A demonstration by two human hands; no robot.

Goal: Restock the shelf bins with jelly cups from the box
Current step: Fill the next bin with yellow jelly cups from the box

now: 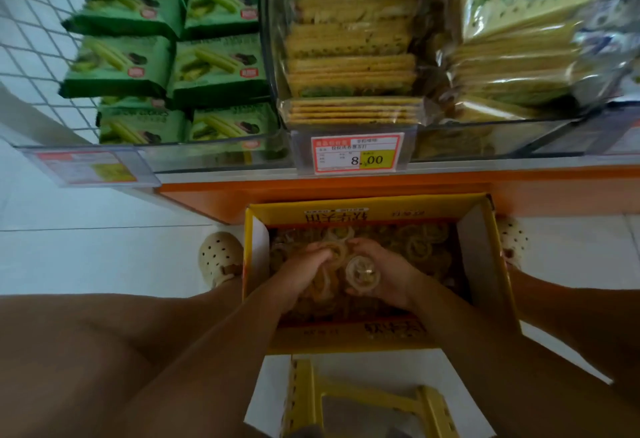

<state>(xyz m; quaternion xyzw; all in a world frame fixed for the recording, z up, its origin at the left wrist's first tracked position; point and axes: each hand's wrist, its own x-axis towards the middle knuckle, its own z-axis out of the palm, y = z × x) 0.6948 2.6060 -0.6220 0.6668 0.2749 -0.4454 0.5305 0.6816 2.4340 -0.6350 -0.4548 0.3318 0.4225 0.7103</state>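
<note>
The left hand [301,273] and right hand [391,276] are gripping jelly cups [362,273] inside the yellow box [481,257], six o'clock from the price tag [356,153].

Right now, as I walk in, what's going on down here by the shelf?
A person is bent over a yellow cardboard box on the floor in front of a shop shelf. Both hands are down inside it: the right hand holds a jelly cup, and the left hand grips more jelly cups. None has gone up to the shelf yet. The clear bins above hold cracker packs and green snack packs.
</note>
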